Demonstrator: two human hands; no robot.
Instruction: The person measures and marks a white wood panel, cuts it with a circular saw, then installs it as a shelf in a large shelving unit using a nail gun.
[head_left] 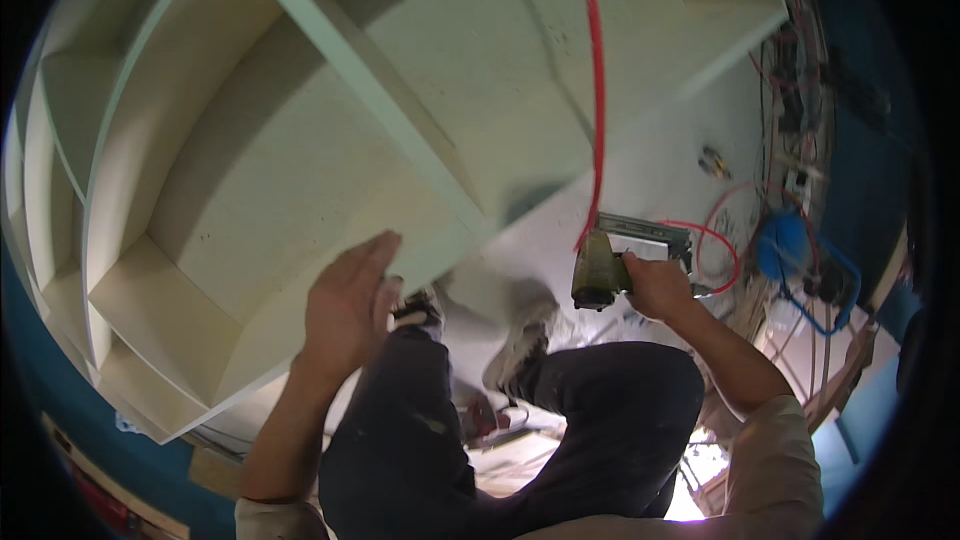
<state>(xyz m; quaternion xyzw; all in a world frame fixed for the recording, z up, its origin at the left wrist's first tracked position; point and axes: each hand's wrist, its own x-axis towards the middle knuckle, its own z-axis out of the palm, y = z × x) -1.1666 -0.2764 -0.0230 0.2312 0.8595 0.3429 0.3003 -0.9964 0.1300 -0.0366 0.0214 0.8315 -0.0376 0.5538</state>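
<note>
- Left hand (350, 305) laid flat against the lower edge of the pale green wooden shelf unit (300, 170), fingers (375, 255) straight and close together, clamped on nothing.
- Right hand (655, 285) wrapped around the grip of the olive-green pneumatic nail gun (610, 265), fingers closed tight on it.
- Gun held in the air just right of the unit's lower corner, apart from the wood, above the white floor (660, 170).
- Long axis of the gun roughly level, grey magazine (645, 235) running rightward; head to the left, nose possibly angled down, though hard to tell at that angle.
- Red air hose (597, 90) rising from the gun across the unit's face.
- Unit seemingly assembled already, dividers in place; fastening judged paused or unfinished, gun not set to any joint.
- Dark trouser knees (520, 420) below, blue hoses (800, 260) far right.
</note>
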